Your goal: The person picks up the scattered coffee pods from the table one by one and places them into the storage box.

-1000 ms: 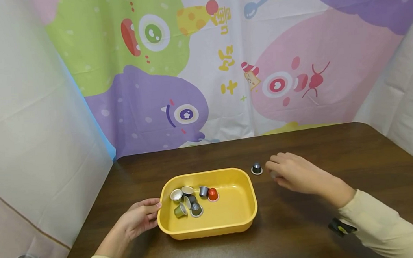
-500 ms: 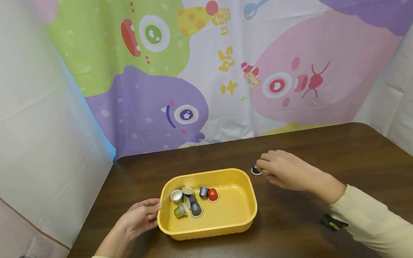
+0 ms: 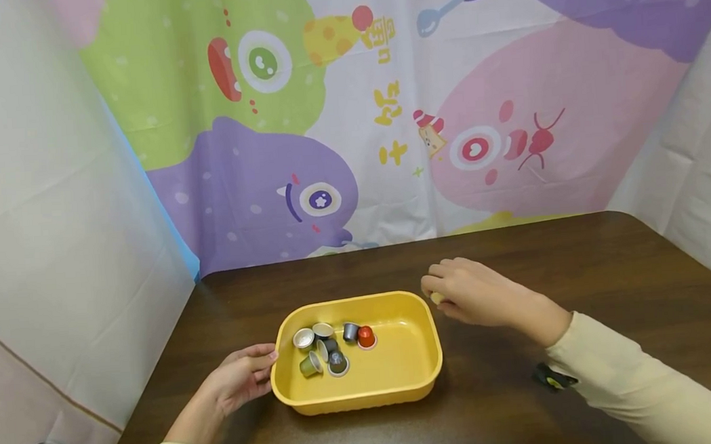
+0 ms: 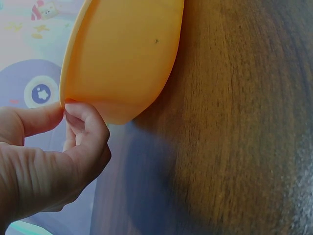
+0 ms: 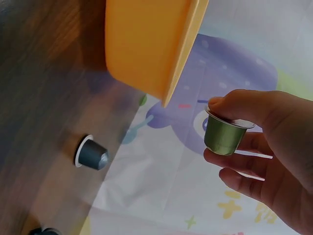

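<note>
My right hand (image 3: 479,292) pinches a green coffee capsule (image 5: 222,134) between thumb and fingertips, rim upward, near the right end of a yellow tray (image 3: 396,389). At the tray's left end, my left hand (image 3: 239,378) grips the rim between thumb and curled fingers (image 4: 90,120). Inside the tray, mostly in its left half, lie several capsules: a red one (image 3: 366,337), a green one (image 3: 310,364), a grey-blue one (image 3: 351,331), and dark and pale ones. A black capsule (image 5: 92,153) stands on the table in the right wrist view; my right hand hides it in the head view.
The dark wooden table (image 3: 525,402) runs back to a hanging cartoon-print cloth (image 3: 391,199). Pale cloth walls (image 3: 42,200) stand at both sides. A dark rounded thing (image 5: 48,231) shows at the lower left of the right wrist view.
My right hand has moved left with the green capsule, passing over the black capsule toward the tray's right end. My left hand and the tray have stayed in place.
</note>
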Demonstrator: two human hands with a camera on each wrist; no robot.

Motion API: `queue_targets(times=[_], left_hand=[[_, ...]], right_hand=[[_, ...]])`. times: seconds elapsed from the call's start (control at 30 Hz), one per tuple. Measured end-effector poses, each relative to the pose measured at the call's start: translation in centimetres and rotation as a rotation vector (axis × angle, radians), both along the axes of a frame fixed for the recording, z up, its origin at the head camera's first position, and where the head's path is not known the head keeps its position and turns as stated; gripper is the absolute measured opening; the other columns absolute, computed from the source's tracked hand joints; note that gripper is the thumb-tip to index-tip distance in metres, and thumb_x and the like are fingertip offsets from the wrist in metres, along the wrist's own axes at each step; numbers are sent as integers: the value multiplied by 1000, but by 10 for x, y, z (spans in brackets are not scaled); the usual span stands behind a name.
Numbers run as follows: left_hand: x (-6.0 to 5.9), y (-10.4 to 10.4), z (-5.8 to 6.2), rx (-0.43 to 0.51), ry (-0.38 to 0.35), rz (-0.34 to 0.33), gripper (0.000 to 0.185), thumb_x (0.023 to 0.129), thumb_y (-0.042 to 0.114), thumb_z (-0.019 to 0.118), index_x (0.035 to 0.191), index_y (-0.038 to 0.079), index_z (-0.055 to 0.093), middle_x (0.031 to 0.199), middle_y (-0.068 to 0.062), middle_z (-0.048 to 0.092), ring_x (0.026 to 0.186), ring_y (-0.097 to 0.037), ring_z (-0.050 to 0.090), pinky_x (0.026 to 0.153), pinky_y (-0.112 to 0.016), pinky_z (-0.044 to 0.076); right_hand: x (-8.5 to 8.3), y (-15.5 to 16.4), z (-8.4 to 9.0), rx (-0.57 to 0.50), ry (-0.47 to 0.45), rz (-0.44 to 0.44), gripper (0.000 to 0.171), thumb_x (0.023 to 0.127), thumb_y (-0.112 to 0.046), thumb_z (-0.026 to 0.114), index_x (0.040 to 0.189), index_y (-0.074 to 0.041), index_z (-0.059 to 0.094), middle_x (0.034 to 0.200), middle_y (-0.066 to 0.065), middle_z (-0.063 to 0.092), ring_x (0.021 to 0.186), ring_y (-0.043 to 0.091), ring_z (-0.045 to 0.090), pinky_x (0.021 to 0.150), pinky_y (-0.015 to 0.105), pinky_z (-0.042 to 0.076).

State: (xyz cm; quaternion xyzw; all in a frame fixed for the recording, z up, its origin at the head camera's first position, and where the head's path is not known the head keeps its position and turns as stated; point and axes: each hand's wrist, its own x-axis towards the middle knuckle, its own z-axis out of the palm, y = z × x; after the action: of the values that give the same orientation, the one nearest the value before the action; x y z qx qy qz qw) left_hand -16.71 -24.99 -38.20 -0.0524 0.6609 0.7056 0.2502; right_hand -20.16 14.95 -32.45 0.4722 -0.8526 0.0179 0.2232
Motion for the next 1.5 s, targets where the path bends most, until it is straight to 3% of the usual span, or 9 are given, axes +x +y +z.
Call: queue_targets(times=[0.5, 0.9, 1.5], left_hand=[[0, 0, 0, 14, 0, -4, 39, 98, 9, 51, 131, -6, 37, 89, 5, 62, 81, -6, 60, 75, -25, 53], [0, -1, 0, 4, -5, 2, 44, 98, 10, 50, 134, -8, 31, 89, 5, 61, 81, -5, 60, 74, -25, 52], [1, 1, 0, -7, 0, -1, 41, 98, 11, 50, 132, -7, 34, 91, 5, 62, 82, -5, 60, 76, -25, 52]], right_hand=[[2, -25, 12, 52, -55, -2, 16, 75, -7, 73, 86, -12, 61, 75, -3, 56, 68, 13, 49, 64, 26, 44], [3, -54, 28, 152, -233, -55, 15, 78, -6, 69, 89, -12, 62, 76, -2, 57, 69, 13, 50, 68, 28, 46], [-8, -91, 30, 227, -483, 9, 15, 81, -6, 66, 94, -13, 61, 88, 0, 61, 73, 10, 46, 65, 21, 40]])
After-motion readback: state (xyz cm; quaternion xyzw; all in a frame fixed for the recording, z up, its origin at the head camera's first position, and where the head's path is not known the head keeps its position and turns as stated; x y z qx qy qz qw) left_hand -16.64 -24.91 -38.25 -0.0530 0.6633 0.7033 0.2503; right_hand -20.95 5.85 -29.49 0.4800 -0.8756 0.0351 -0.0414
